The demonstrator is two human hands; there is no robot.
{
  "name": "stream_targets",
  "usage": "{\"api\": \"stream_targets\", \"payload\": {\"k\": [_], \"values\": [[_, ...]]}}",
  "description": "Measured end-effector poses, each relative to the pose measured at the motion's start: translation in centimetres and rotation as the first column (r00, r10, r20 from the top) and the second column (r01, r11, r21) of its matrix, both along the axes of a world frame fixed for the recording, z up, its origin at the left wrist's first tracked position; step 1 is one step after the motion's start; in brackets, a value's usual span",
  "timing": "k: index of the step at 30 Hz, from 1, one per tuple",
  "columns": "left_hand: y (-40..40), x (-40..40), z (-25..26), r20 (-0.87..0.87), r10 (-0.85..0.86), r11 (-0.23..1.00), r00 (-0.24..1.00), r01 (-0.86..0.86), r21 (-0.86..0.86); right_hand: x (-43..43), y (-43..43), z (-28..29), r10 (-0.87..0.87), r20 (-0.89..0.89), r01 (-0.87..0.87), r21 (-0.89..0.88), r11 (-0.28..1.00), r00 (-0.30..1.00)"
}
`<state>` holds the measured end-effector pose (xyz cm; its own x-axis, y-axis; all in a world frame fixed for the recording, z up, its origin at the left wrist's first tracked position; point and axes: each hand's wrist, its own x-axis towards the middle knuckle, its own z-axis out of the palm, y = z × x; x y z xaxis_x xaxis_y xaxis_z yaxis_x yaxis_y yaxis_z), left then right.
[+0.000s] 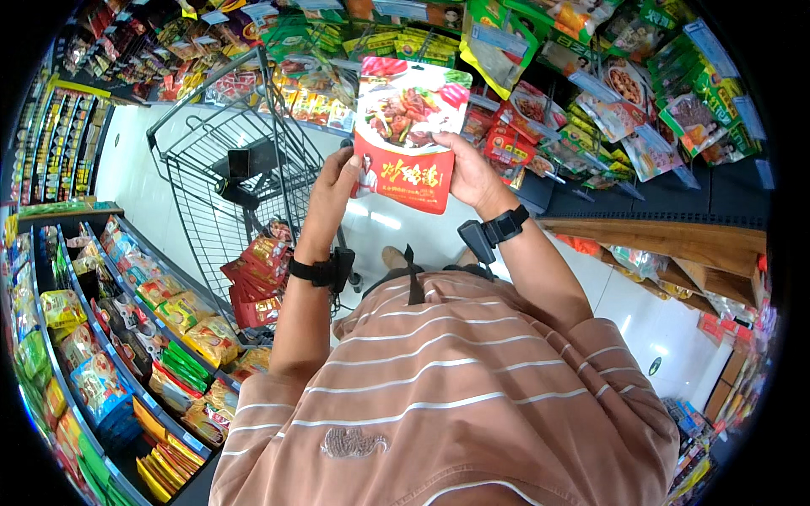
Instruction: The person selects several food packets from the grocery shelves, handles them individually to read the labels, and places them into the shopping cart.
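Both my hands hold a red and white seasoning pouch upright in front of me, its printed face with a picture of a cooked dish turned up to me. My left hand grips its lower left edge, the thumb on the front. At the right edge my right hand pinches it, with the thumb over the picture; the fingers behind are hidden. To the left of my left hand stands a wire shopping cart. Several dark red packets lie in the cart near my left wrist.
Hanging packets fill the rack ahead and to the right. A tiered shelf of bagged goods runs along the left. Jars line a far-left shelf. A wooden shelf edge juts out at right above the white floor.
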<state>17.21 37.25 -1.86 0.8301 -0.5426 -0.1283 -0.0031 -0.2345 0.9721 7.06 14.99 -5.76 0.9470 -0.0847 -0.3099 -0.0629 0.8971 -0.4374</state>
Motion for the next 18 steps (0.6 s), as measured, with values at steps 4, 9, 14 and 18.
{"api": "stream_targets", "payload": {"k": [4, 9, 14, 18], "values": [[-0.5, 0.3, -0.5, -0.287, -0.135, 0.991, 0.948, 0.131, -0.034, -0.3, -0.4, -0.2, -0.007, -0.031, 0.008, 0.046, 0.999, 1.0], [-2.0, -1.3, -0.1, -0.309, -0.14, 0.99, 0.941, 0.123, -0.073, -1.2, -0.6, 0.1, -0.013, -0.019, 0.014, 0.059, 0.998, 1.0], [-3.2, -1.7, -1.0, -0.301, -0.169, 0.984, 0.939, 0.141, -0.112, -2.3, -1.2, 0.2, -0.039, -0.034, 0.04, 0.041, 0.998, 0.999], [-4.1, -2.2, -2.1, -0.278, -0.174, 0.983, 0.945, 0.148, -0.11, -3.3, -1.9, -0.8, -0.065, 0.004, 0.065, 0.068, 0.996, 0.998]]}}
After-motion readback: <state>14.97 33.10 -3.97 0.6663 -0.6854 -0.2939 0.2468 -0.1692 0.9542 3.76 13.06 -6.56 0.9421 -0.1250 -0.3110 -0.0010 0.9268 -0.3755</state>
